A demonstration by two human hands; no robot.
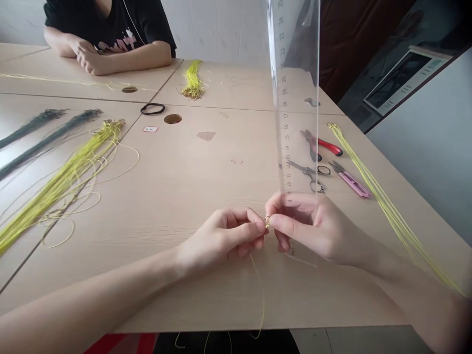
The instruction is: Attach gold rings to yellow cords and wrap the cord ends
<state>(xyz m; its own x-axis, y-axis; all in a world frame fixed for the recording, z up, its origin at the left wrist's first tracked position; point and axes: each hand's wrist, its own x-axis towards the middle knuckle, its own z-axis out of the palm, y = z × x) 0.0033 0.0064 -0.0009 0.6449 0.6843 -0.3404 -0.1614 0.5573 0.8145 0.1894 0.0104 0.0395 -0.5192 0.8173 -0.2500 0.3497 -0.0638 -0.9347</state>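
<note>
Nearest the camera, the left forearm (88,300) and right forearm (401,280) lead to the left hand (221,241) and right hand (313,226), their fingertips pinching a small gold ring (267,221) between them above the wood-grain table (177,172), a thin yellow cord (263,300) trailing down past its near edge.

Across the table a co-worker (110,44) in a black tee sits with forearms folded on the wood; the table (206,162) is pale wood-look laminate, made of joined panels; a clear ruler (293,98) stands upright on it, markings showing; behind that lie red-handled pliers (329,146), steel scissors (309,172) with dark loops, and pink snips (350,179), all close together; over on the left are two dark cord bundles (47,137); near the middle there's a black hair tie (152,108), just beside a round cable hole (172,118), with a small label (150,129) close by.
</note>
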